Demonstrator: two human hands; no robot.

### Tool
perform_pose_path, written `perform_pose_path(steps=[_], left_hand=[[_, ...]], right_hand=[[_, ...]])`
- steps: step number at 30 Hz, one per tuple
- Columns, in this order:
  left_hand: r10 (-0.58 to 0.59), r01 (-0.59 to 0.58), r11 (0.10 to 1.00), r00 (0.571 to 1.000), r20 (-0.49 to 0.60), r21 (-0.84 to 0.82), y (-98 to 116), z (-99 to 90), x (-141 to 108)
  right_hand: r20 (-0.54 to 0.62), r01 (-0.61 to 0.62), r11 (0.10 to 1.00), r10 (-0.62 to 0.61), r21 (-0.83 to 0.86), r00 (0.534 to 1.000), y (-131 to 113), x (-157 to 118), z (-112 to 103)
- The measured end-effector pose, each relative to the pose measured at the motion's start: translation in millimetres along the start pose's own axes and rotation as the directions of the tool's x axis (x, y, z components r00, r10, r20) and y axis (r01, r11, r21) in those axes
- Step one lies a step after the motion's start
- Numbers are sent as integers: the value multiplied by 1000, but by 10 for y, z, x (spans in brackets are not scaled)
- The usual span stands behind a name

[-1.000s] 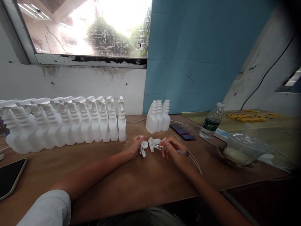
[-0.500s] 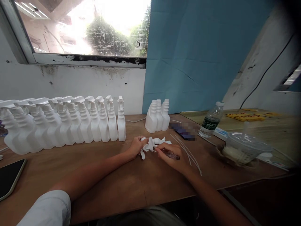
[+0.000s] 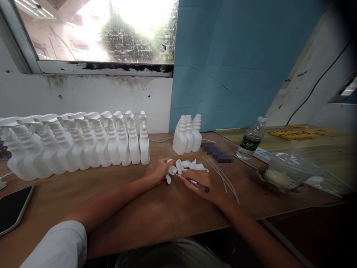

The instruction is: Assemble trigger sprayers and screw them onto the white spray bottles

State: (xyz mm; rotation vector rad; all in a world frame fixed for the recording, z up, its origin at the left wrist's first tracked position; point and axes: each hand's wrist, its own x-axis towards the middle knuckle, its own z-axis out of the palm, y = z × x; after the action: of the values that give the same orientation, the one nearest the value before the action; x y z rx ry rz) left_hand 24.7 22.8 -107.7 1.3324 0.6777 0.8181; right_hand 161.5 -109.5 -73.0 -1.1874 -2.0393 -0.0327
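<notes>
My left hand is closed round a white spray trigger head, its round collar turned toward my right hand. A screwdriver with a dark, partly clear handle is gripped in my right hand. Its thin shaft points left, and the tip meets or overlaps the collar opening; how far inside it reaches, I cannot tell. Just behind my right hand lie more loose white trigger heads in a small heap.
White spray bottles fitted with triggers line up at the left. Topless bottles stand near the blue sheet. Thin white tubes, a water bottle and a lidded plastic cup are on the right. A phone lies at the left edge.
The screwdriver and right hand have shifted slightly left, bringing the tip to the collar. The trigger head in my left hand has turned, so its round opening shows more. The view has tilted a little.
</notes>
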Motion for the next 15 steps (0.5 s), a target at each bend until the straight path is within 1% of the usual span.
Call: perform_pose_path(steps=[7, 15], left_hand=[[-32, 36, 996, 998, 50, -83, 2, -20, 6], [-43, 45, 988, 999, 20, -150, 29, -33, 17]], right_hand=[[2, -33, 999, 33, 26, 999, -100, 39, -28], [29, 25, 1000, -25, -15, 999, -154, 49, -4]])
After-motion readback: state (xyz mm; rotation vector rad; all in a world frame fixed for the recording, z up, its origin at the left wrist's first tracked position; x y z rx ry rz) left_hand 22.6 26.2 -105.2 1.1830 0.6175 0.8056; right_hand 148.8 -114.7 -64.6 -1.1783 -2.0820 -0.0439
